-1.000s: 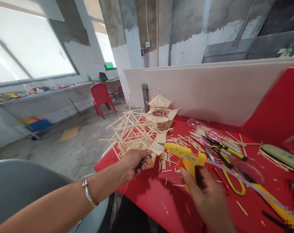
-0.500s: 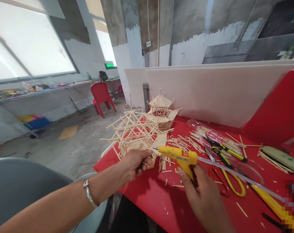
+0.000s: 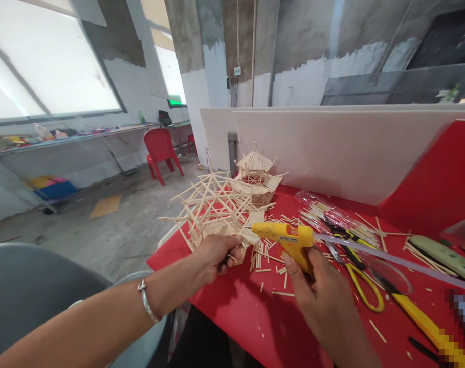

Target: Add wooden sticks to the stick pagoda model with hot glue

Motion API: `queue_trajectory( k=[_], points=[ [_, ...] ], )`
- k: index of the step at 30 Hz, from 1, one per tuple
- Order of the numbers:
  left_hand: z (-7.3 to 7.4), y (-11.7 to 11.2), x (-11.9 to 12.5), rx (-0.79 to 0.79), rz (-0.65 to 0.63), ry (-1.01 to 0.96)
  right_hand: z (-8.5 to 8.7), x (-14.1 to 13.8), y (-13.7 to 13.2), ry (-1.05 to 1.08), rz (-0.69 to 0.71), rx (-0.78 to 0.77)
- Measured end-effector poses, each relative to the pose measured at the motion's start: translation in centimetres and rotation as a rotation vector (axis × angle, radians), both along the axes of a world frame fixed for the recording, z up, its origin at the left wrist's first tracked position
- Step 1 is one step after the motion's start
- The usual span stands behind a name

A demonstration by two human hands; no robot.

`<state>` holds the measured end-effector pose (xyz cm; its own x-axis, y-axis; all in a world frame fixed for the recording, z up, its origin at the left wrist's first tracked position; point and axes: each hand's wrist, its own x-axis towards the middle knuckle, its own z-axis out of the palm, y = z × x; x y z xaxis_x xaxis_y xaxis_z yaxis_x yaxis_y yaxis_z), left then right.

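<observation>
Two stick models are seen on the red surface (image 3: 236, 306): an open stick frame (image 3: 213, 207), gripped at its base by the left hand (image 3: 217, 253) with fingers curled shut, and a finished pavilion (image 3: 255, 171) just behind it. One yellow glue gun (image 3: 289, 239) is clasped in the closed right hand (image 3: 320, 301), its nozzle at the frame's lower edge. One pair of scissors (image 3: 364, 286) lies near scattered sticks (image 3: 261, 255). Since the earlier frame, the gun has been shifted slightly rightward and upward; the frame is unmoved.

The plastic glue gun (image 3: 289, 240) is yellow. The little stick house frame (image 3: 213, 207) is pale tan. The flat worktop (image 3: 255, 317) is red. The plastic chair (image 3: 161, 151) is red too.
</observation>
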<state>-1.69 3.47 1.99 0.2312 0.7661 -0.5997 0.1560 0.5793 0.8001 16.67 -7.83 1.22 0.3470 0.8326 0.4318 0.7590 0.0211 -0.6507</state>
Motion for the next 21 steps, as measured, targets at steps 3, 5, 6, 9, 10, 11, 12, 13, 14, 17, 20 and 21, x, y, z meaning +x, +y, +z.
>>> queue_trajectory(
  k=[3,5,6,9,10,11,12,13,14,17,20,21],
  points=[
    [-0.1,0.0,0.1,-0.007,0.018,0.001,-0.4,-1.3,0.5,0.299,-0.037,0.012],
    [0.2,-0.1,0.2,-0.005,0.033,0.014,-0.9,-2.5,0.9,0.488,-0.068,0.000],
    [0.5,-0.2,0.3,0.003,0.044,0.025,-1.2,-3.1,1.1,0.572,-0.083,-0.013],
    [1.5,-0.9,0.4,0.039,0.092,0.061,-1.7,-4.7,1.3,0.719,-0.094,-0.034],
    [1.8,-1.2,0.3,0.049,0.104,0.064,-1.9,-5.1,1.3,0.736,-0.083,-0.044],
    [2.1,-1.5,0.3,0.053,0.111,0.059,-2.0,-5.4,1.3,0.747,-0.067,-0.055],
    [2.4,-1.8,0.2,0.048,0.115,0.050,-2.1,-5.7,1.4,0.753,-0.050,-0.068],
    [2.6,-2.2,0.2,0.037,0.116,0.040,-2.1,-5.9,1.4,0.758,-0.038,-0.078],
    [2.7,-2.5,0.1,0.023,0.113,0.029,-2.2,-6.1,1.5,0.763,-0.027,-0.088],
    [2.6,-3.1,0.1,-0.011,0.089,0.001,-2.2,-6.6,1.7,0.764,-0.032,-0.120],
    [2.3,-3.4,0.3,-0.036,0.080,-0.024,-2.2,-6.8,1.9,0.724,-0.069,-0.148],
    [2.1,-3.4,0.4,-0.044,0.084,-0.031,-2.3,-6.8,2.0,0.700,-0.082,-0.150]
  ],
)
